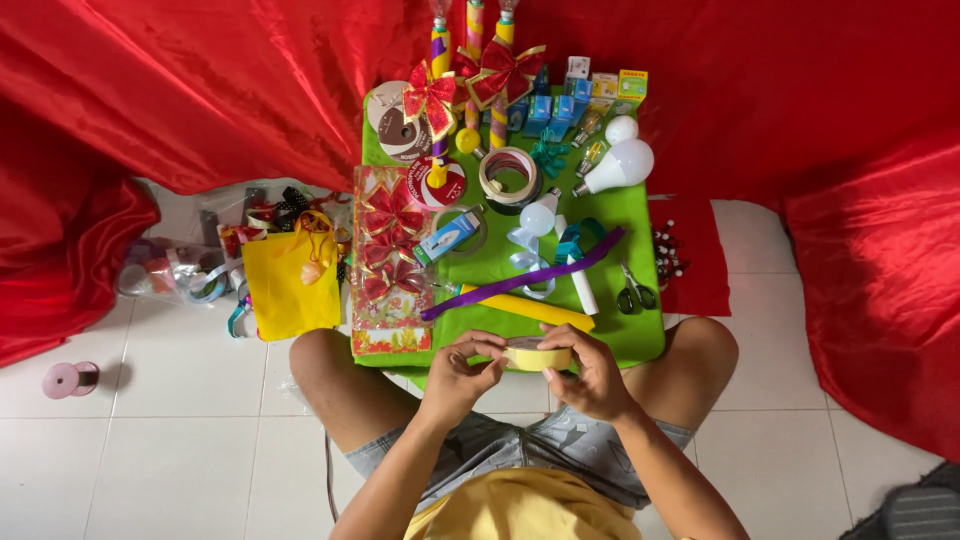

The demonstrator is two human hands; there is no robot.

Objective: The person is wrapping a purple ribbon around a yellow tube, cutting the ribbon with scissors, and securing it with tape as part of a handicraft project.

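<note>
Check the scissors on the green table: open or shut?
Shut, as far as shows. The scissors lie flat near the green table's right edge, blades together pointing away from the person, handles side by side.

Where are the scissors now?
In the head view, the scissors lie at the green table's right edge, beside the white tube.

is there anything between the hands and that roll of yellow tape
Nothing visible. Both the left hand and the right hand already grip the yellow tape roll directly, held above the near edge of the green table, with no other object between fingers and roll.
</note>
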